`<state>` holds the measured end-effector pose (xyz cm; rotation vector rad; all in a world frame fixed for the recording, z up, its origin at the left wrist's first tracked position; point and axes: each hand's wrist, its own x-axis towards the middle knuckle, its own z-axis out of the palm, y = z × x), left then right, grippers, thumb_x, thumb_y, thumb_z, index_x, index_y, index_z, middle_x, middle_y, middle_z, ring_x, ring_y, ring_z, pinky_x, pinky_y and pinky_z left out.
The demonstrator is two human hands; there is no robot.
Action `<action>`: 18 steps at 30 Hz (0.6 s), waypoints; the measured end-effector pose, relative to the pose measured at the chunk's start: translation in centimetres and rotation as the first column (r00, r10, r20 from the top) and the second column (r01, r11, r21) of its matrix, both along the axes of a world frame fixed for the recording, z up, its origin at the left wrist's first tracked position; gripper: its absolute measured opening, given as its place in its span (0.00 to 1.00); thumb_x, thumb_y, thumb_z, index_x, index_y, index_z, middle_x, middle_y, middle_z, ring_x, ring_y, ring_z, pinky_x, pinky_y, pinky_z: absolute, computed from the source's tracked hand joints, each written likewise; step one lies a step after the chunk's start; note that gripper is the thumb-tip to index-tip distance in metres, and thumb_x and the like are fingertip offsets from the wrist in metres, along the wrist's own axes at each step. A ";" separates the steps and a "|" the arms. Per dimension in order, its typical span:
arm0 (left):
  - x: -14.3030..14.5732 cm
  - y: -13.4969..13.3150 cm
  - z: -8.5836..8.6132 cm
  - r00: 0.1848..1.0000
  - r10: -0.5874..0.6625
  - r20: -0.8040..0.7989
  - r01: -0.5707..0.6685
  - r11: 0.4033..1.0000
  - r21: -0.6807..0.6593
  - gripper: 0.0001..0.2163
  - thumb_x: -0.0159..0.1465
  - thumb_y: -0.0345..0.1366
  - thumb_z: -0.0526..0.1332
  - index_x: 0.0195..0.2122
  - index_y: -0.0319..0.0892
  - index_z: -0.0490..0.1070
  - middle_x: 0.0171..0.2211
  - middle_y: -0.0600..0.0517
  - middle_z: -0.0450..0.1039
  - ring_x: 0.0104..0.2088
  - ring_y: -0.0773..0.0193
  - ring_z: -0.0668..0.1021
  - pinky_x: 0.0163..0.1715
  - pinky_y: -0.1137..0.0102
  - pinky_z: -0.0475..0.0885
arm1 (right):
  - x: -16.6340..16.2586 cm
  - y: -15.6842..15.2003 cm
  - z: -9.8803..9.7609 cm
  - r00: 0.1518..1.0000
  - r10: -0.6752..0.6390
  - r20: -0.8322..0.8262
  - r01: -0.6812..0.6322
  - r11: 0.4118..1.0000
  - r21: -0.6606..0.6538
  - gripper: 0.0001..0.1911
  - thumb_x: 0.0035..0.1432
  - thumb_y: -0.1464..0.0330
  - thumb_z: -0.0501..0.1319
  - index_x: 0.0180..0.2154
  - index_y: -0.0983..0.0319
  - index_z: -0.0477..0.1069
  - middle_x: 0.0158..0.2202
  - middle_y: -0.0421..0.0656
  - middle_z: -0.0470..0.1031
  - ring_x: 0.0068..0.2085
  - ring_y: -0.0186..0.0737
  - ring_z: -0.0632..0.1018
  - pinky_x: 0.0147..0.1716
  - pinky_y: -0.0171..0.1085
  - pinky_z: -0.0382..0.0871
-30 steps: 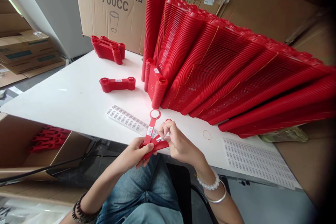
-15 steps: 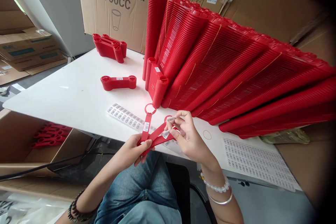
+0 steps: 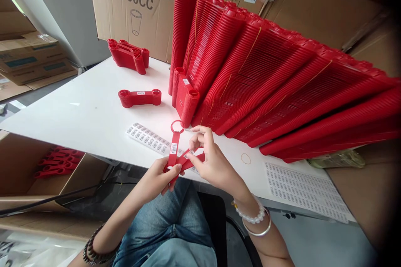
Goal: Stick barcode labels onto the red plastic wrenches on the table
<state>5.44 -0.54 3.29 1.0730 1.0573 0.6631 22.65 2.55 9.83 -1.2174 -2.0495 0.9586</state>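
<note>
My left hand grips several red two-ring cup carriers at their near ends, fanned apart. The leftmost one points away from me, with a white barcode label on its bar. My right hand is over the other fanned carriers, its thumb and a bent finger closed against one of them. Its index finger stretches out past them, with a small whitish piece, apparently a label, at the tip. Behind my hands lies a sheet of barcode labels, partly covered by the carriers.
Tall red carrier stacks lean along the back right, with a shorter stack before them. Two small bundles stand left. A rubber band and another label sheet lie right. An open carton holds carriers.
My right hand has moved left and its index finger has stretched outward, carrying the whitish piece away from the carriers. My left hand keeps its grip on the fanned carriers.
</note>
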 end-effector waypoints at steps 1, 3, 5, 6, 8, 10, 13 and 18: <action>0.0 0.0 0.1 1.000 0.007 -0.004 -0.007 1.000 0.006 0.21 0.62 0.54 0.56 0.34 0.37 0.69 0.14 0.58 0.65 0.11 0.77 0.61 0.11 0.81 0.55 | -0.1 -0.1 0.0 1.000 -0.005 0.014 0.006 1.000 -0.005 0.25 0.59 0.78 0.56 0.55 0.55 0.51 0.38 0.38 0.67 0.41 0.36 0.72 0.47 0.41 0.67; 0.1 -0.1 0.2 1.000 0.019 -0.012 -0.019 1.000 0.009 0.20 0.62 0.53 0.56 0.34 0.37 0.69 0.14 0.58 0.65 0.11 0.77 0.62 0.11 0.81 0.56 | -0.3 -0.2 0.0 1.000 -0.004 0.025 0.005 1.000 -0.016 0.26 0.59 0.78 0.56 0.55 0.55 0.51 0.39 0.38 0.67 0.41 0.36 0.73 0.46 0.41 0.68; 0.2 -0.1 0.4 0.999 0.026 -0.019 -0.026 1.000 0.004 0.20 0.62 0.52 0.56 0.33 0.37 0.69 0.14 0.59 0.65 0.11 0.77 0.61 0.11 0.81 0.55 | -0.4 -0.3 0.1 1.000 0.002 0.019 -0.002 1.000 -0.024 0.26 0.58 0.79 0.55 0.55 0.56 0.51 0.39 0.38 0.66 0.40 0.36 0.72 0.44 0.39 0.69; 0.2 -0.1 0.5 0.999 0.029 -0.021 -0.029 1.000 0.002 0.20 0.62 0.52 0.57 0.33 0.37 0.69 0.14 0.59 0.65 0.11 0.77 0.61 0.11 0.81 0.55 | -0.5 -0.2 0.1 1.000 0.002 0.015 -0.002 1.000 -0.025 0.26 0.58 0.79 0.55 0.54 0.56 0.51 0.38 0.38 0.66 0.40 0.35 0.72 0.44 0.39 0.69; 0.3 -0.2 0.5 0.999 0.034 -0.019 -0.034 0.999 0.000 0.20 0.62 0.52 0.56 0.33 0.37 0.69 0.14 0.59 0.65 0.11 0.77 0.61 0.11 0.81 0.55 | -0.6 -0.2 0.1 1.000 -0.001 0.014 0.002 1.000 -0.027 0.26 0.58 0.80 0.55 0.54 0.57 0.52 0.38 0.38 0.66 0.40 0.35 0.72 0.44 0.38 0.69; 0.3 -0.2 0.5 0.999 0.038 -0.017 -0.038 0.999 0.002 0.20 0.62 0.53 0.56 0.34 0.37 0.69 0.14 0.59 0.64 0.11 0.77 0.61 0.11 0.81 0.55 | -0.6 -0.2 0.1 1.000 -0.007 0.025 0.007 0.999 -0.032 0.26 0.58 0.80 0.55 0.54 0.57 0.52 0.37 0.38 0.66 0.40 0.35 0.72 0.43 0.38 0.69; 0.2 -0.2 0.5 0.999 0.035 -0.016 -0.035 0.999 0.009 0.20 0.62 0.52 0.56 0.34 0.37 0.69 0.14 0.59 0.65 0.11 0.77 0.61 0.11 0.81 0.56 | -0.7 -0.1 0.2 0.999 -0.005 0.044 0.007 0.999 -0.048 0.26 0.57 0.80 0.55 0.54 0.57 0.52 0.37 0.37 0.65 0.39 0.35 0.72 0.43 0.38 0.69; 0.1 -0.2 0.3 0.999 0.021 -0.029 -0.020 0.999 0.028 0.19 0.62 0.51 0.55 0.34 0.37 0.69 0.14 0.59 0.64 0.11 0.77 0.62 0.12 0.81 0.56 | -0.6 0.1 0.3 0.998 -0.003 0.061 0.008 0.997 -0.080 0.27 0.57 0.80 0.55 0.54 0.56 0.52 0.36 0.35 0.65 0.38 0.34 0.73 0.39 0.36 0.68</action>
